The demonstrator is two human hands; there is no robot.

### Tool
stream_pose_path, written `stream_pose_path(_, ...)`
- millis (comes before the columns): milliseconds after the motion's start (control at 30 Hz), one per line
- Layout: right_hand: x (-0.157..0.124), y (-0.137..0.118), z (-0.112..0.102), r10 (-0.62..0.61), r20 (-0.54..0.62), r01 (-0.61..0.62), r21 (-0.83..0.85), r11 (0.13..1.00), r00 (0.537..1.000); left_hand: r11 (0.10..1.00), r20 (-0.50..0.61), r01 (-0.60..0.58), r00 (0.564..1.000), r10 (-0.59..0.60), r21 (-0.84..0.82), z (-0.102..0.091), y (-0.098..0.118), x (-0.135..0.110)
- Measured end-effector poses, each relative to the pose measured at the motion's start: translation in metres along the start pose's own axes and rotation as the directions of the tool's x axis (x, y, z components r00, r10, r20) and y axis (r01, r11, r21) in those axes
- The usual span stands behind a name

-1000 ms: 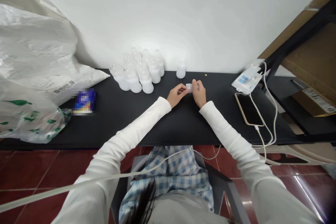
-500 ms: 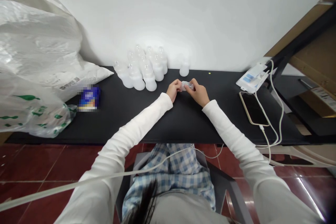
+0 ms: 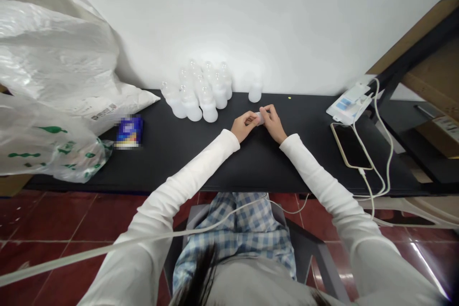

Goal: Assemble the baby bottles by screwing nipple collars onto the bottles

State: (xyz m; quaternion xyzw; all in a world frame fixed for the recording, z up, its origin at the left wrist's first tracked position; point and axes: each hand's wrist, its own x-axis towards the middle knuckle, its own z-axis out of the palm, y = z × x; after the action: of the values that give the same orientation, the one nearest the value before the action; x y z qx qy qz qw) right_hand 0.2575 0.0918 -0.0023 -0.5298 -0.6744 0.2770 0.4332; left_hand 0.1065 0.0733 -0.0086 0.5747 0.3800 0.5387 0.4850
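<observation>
Close together over the black table (image 3: 287,162), my left hand (image 3: 244,125) and my right hand (image 3: 274,125) pinch a small whitish translucent piece (image 3: 259,118) between their fingertips. Fingers cover most of it, so its exact kind is hidden. Left of my hands stands a cluster of several frosted white bottles (image 3: 209,111) with clear domed tops. A single frosted white bottle (image 3: 255,92) stands apart by the wall, just beyond my hands.
Large white plastic bags (image 3: 60,57) bulge over the left side, with a blue packet (image 3: 129,130) beside them. At the right lie a phone (image 3: 351,146) on a charging cable and a white-and-blue package (image 3: 349,104). A shelf with cardboard boxes (image 3: 435,131) borders the right.
The piece has turned in my fingers, and its clear end no longer shows. My left fingers now reach over it from the left. The whole view has shifted slightly.
</observation>
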Motion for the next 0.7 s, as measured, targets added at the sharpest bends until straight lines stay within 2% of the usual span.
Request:
stream_pose_path(100,0.002,-0.001,0.009,0.038,-0.020,-0.035,0.132,0.991,0.999,0.997,-0.063,0.055,0.996,-0.058,-0.049,0.005,0.002,-0.004)
stream_pose_path(200,0.002,-0.010,0.021,0.043,-0.099,-0.025,0.182,0.983,0.994,0.984,-0.115,0.129,0.983,-0.143,-0.124,0.003,0.005,-0.001)
stream_pose_path(267,0.000,-0.019,0.028,0.031,-0.173,-0.008,0.131,0.991,0.984,0.974,-0.173,0.171,0.965,-0.195,-0.147,0.001,0.007,0.002)
stream_pose_path(367,-0.002,-0.031,0.032,-0.021,-0.230,0.011,-0.044,0.999,0.973,0.962,-0.230,0.192,0.945,-0.234,-0.192,-0.002,0.008,0.006)
stream_pose_path(433,-0.002,-0.034,0.030,-0.082,-0.225,0.042,-0.176,0.983,0.971,0.949,-0.214,0.196,0.944,-0.251,-0.248,-0.003,0.009,0.008)
stream_pose_path(533,0.001,-0.031,0.023,-0.190,-0.191,0.118,-0.334,0.935,0.963,0.912,-0.125,0.245,0.946,-0.299,-0.329,-0.003,0.009,0.009)
stream_pose_path(700,0.007,-0.017,0.009,-0.355,-0.023,0.305,-0.461,0.833,0.935,0.869,-0.011,0.287,0.948,-0.318,-0.403,-0.004,0.012,0.010)
